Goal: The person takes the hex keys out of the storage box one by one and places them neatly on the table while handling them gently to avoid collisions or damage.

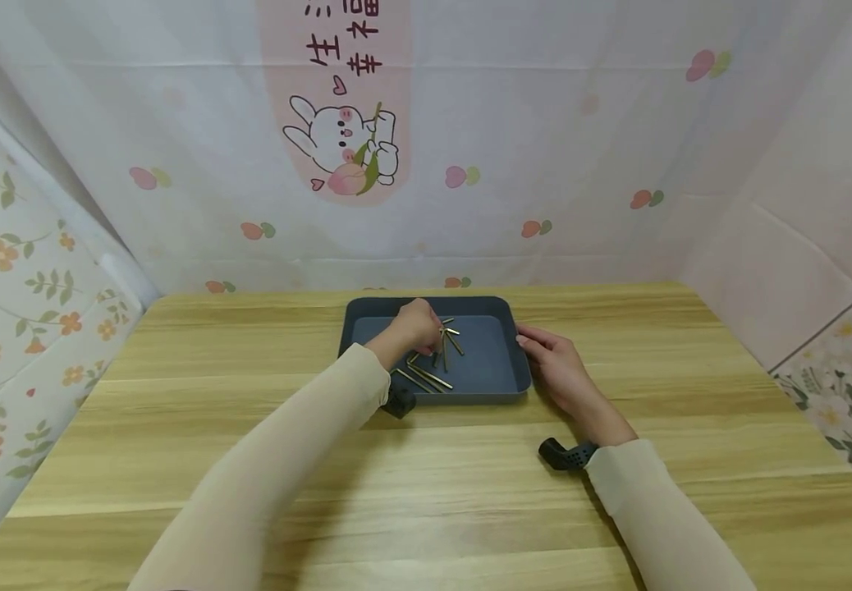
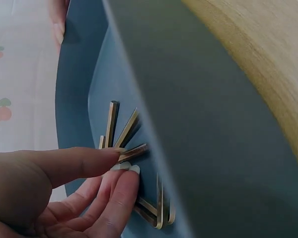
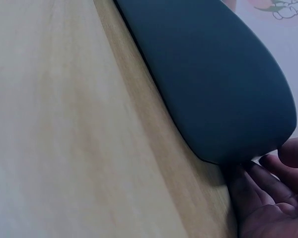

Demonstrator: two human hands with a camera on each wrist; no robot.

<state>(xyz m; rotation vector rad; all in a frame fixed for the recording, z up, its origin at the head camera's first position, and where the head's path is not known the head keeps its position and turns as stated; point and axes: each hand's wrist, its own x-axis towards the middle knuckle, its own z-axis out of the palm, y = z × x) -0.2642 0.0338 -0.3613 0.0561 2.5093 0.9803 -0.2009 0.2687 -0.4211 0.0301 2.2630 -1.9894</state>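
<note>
Backdrop: pale printed cloth [image 1: 529, 123] (fruit motifs and a sideways rabbit noted) hangs behind a wood-grain table [image 1: 470, 492]. Two cream sleeves [image 1: 286, 451] reach forward over the tabletop. A shallow grey tray [image 1: 488, 353] sits near the table's far edge. The left hand [image 1: 414, 326] is inside the tray's left half; its thumb and fingertips are drawn together, pinching one key [image 2: 135, 152]. The right hand [image 1: 562, 369] is at the tray's right end, fingers extended and relaxed, touching the outer wall. A black wrist mount [image 1: 562, 454] is fitted at the right wrist, with a similar one at the left. Loose brass-coloured Allen keys [image 2: 111, 124] lie on the tray floor: some fanned out beside the left fingers, others near the front wall.
</note>
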